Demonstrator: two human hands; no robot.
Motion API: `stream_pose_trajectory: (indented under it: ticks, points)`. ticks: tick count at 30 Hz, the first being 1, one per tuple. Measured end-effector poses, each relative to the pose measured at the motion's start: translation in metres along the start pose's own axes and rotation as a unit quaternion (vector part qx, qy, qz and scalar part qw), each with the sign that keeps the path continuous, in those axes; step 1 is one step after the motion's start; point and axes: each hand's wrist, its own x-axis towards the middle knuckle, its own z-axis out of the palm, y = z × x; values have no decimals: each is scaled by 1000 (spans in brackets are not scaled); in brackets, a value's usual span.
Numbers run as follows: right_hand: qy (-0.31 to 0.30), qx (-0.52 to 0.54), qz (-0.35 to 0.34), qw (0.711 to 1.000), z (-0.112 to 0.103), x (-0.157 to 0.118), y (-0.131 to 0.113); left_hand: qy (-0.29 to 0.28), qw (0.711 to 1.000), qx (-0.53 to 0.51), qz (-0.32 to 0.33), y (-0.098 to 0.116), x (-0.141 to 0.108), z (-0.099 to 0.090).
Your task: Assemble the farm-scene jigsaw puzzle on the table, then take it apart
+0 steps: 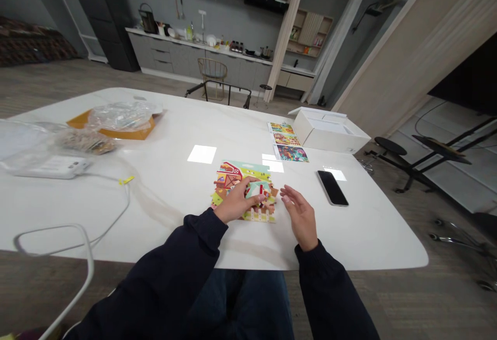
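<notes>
The left hand (235, 201) is lying over the middle of a farm-picture jigsaw puzzle (229, 177), its fingers (252, 187) curving down onto a pale green puzzle piece (258, 190). That piece is sitting just under the fingertips, partly hidden by them, and I cannot tell whether the hand is pinching it or only pressing on it. The puzzle is lying flat on a white table (341, 236), mostly beneath and just ahead of this hand, with a red barn showing beyond the knuckles and a small fence along the edge nearest the person.

The right hand (301, 217) is staying open, its fingers loosely spread and pointing toward the puzzle. It is holding nothing, and its fingertips are sitting just beside the puzzle's right edge, without clearly touching it.

Beyond the right hand and to its right, a black phone (332, 188) is lying face up on the table. Farther ahead of that hand, three colorful picture cards (286, 142) are lying in a row beside an open white box (328, 132).

Well to the left of the left hand, a clear plastic bag (120, 116) is sitting on an orange board (112, 132), while a white cable (123, 210) is trailing across the table and a small yellow tag (126, 180) is lying near it.
</notes>
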Motion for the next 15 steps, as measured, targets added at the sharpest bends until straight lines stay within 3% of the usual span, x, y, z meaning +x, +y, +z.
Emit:
stream_pose_trajectory:
  ticks: [4, 8, 15]
  points:
    - [-100, -204, -125, 966, -8, -18, 13, 49, 997, -50, -21, 9, -25, -35]
    - [-160, -308, -167, 923, -14, -19, 20, 41, 996, -47, -65, 13, -53, -65]
    - [-237, -433, -232, 838, -12, 9, 10, 38, 993, -51, -97, 12, -60, -67]
